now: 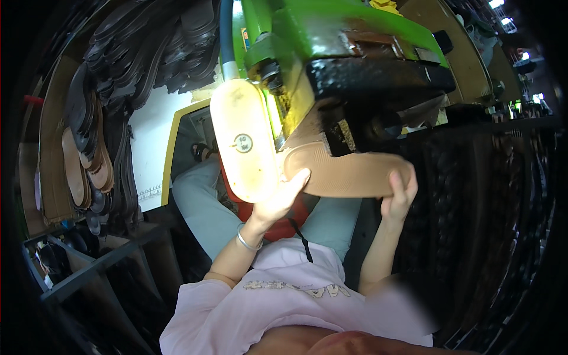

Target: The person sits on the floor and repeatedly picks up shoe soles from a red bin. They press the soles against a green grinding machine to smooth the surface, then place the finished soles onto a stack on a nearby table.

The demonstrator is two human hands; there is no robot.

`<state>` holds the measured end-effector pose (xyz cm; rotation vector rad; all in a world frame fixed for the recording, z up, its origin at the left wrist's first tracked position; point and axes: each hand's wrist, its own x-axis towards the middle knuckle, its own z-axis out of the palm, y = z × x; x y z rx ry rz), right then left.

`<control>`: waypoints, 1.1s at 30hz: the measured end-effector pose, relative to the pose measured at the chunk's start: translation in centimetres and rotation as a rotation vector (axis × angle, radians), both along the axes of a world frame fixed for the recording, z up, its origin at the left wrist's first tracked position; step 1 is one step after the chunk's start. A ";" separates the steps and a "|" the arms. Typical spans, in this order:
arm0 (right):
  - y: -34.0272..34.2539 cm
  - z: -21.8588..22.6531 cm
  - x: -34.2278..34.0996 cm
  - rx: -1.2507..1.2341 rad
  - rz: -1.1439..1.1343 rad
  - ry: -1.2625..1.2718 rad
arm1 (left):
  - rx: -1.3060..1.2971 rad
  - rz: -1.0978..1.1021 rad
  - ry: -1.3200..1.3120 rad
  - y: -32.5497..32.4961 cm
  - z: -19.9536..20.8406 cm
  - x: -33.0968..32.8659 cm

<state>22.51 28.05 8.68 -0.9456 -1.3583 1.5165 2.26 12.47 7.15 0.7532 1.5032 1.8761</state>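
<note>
A tan shoe sole (349, 175) with fine ridges lies crosswise in front of the green machine (355, 29). My left hand (283, 196) grips its left end, with the thumb on the upper face; bright light washes out part of this hand. At the right end, my right hand (401, 192) has its fingers curled over the sole's edge. The sole's far edge passes under a small dark metal block (339, 137) below the machine's black head (378, 80). Whether the block touches the sole, I cannot tell.
A glowing oblong lamp (241, 139) on a blue arm hangs beside my left hand. Dark soles (154, 44) are piled at the far left, near several tan soles (74, 168). A yellow-edged white board (151, 142) and a metal rack (100, 263) stand left; dark stacks (467, 219) fill the right.
</note>
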 end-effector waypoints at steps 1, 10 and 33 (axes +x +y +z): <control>1.7 0.2 -1.0 0.072 0.013 -0.007 | -0.042 -0.025 -0.020 0.1 0.1 -0.3; 5.2 -1.0 -5.5 -0.104 0.392 0.093 | 0.051 0.102 0.000 -2.6 -1.4 -2.1; -11.0 -7.6 2.5 -0.503 0.409 0.108 | 0.010 0.120 -0.149 0.1 0.2 -0.9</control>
